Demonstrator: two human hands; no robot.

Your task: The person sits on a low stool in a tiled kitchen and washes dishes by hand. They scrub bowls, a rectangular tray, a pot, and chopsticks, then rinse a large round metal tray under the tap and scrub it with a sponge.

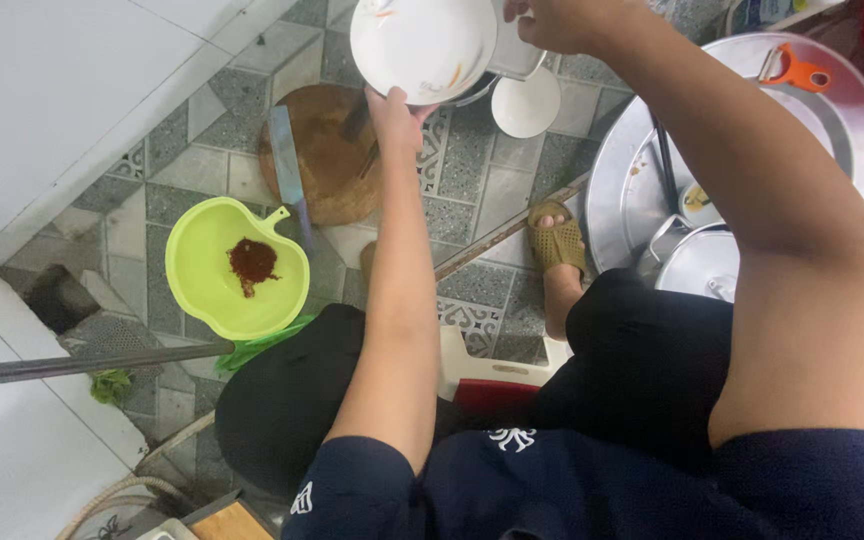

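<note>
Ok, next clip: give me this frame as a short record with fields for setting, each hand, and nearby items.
setting: tiled floor, person seated low
left hand: grips rim of white plate
right hand: raised beside the plate; what it holds is unclear
nearby: green bowl with red powder, cleaver on round wooden board, orange peeler on metal tray

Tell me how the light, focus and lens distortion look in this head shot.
Head view: soft, even daylight with only faint shadows; a mild sheen on the white plate in the left hand and on the steel tray. Wide-angle stretch enlarges the near forearms. The floor items, such as the green bowl, are sharp; the right hand is cut by the top edge.
</note>
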